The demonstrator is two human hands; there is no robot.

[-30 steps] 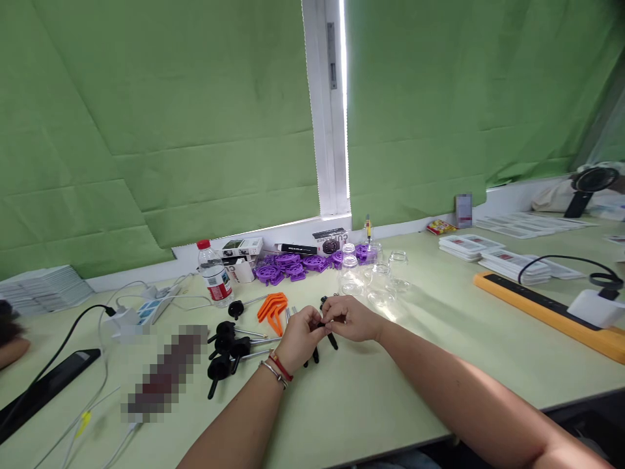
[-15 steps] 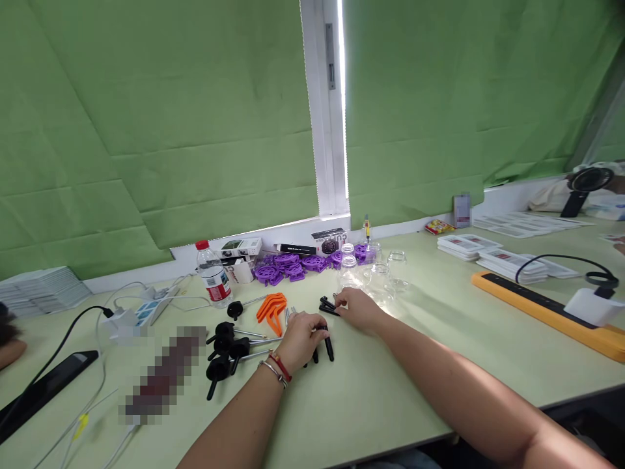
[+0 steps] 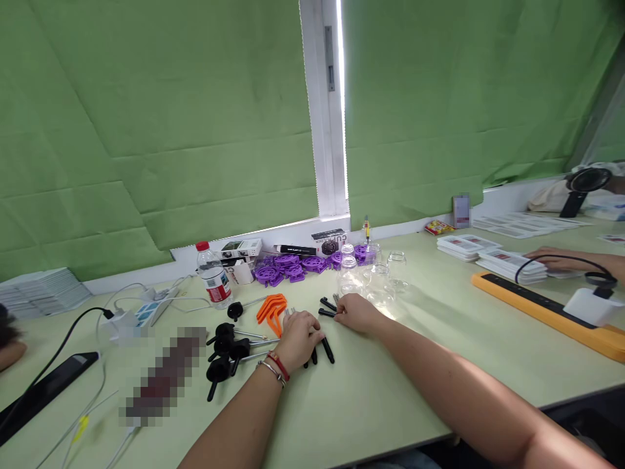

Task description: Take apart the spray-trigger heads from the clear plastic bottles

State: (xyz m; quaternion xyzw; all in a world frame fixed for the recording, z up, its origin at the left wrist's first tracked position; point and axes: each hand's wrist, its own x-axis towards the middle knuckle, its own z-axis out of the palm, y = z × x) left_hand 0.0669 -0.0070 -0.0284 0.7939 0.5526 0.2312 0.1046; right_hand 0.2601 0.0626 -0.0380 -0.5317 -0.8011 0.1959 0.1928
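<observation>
Black rods [image 3: 328, 350] on the table [image 3: 385, 397], upper ends under my curled left hand [image 3: 297, 342]; beyond, my bunched right hand [image 3: 359, 314] meets smaller black pieces [image 3: 327, 312]. Gripping? I can't tell for either. Looks like laying-out or picking-up; next calls for light pinches, clear of the orange brackets [image 3: 274, 303].

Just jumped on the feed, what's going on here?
The person's left hand is over some black rods, partly covering them, while the right hand is at two short black pieces. Whether either hand grips anything isn't clear. To the left lie black knobs on metal shafts and orange angled pieces; purple parts and clear containers sit behind. At the right, another person's hand is by stacked white cards.
</observation>
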